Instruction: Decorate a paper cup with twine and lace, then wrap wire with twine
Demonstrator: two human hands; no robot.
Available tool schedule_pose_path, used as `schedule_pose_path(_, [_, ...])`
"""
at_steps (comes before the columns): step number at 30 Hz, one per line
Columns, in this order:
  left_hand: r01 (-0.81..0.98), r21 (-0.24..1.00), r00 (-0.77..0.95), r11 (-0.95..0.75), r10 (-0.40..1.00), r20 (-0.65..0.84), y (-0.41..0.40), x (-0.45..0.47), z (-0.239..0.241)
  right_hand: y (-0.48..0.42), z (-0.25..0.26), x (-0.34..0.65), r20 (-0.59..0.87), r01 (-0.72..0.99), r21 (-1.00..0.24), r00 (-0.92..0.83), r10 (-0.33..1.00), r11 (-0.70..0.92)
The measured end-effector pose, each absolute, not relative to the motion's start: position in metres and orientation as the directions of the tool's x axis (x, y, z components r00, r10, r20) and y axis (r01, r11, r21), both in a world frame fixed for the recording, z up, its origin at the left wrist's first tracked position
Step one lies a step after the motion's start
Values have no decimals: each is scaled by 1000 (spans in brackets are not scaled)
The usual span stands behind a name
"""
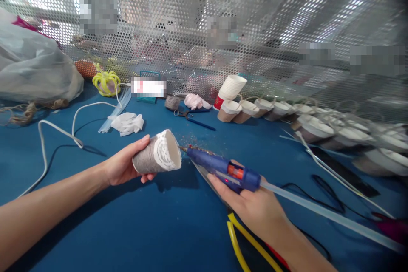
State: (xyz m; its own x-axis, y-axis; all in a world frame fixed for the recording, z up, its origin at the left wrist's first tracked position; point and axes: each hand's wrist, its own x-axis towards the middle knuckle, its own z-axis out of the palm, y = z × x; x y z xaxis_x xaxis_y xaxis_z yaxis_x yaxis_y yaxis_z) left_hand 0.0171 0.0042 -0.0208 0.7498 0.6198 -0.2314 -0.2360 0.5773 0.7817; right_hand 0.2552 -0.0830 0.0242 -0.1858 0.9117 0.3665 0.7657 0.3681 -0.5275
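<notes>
Left hand (pixel 123 165) held the cup (pixel 144 156); right hand (pixel 259 208) gripped the glue gun (pixel 208 160), just right of this cup. Behind the cup, stacked cups (pixel 232 87) bore red print (pixel 218 102), too small to read.

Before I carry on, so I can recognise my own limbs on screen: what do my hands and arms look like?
Your left hand and right hand are bare, without gloves. Left forearm and right forearm show no sleeves, watch, bracelet or cable within the frame. Both hands are partly hidden, so rings cannot be ruled out.
</notes>
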Motion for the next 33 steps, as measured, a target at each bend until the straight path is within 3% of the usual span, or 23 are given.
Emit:
schedule_pose_path(17, [-195, 781, 768, 593, 588, -255, -1, 20, -21, -84, 23, 256, 334, 701, -635, -127, 934, 323])
schedule_pose_path(33, [-224, 855, 679, 468, 704, -208, 6, 17, -10, -86, 23, 255, 385, 797, -473, -197, 902, 376])
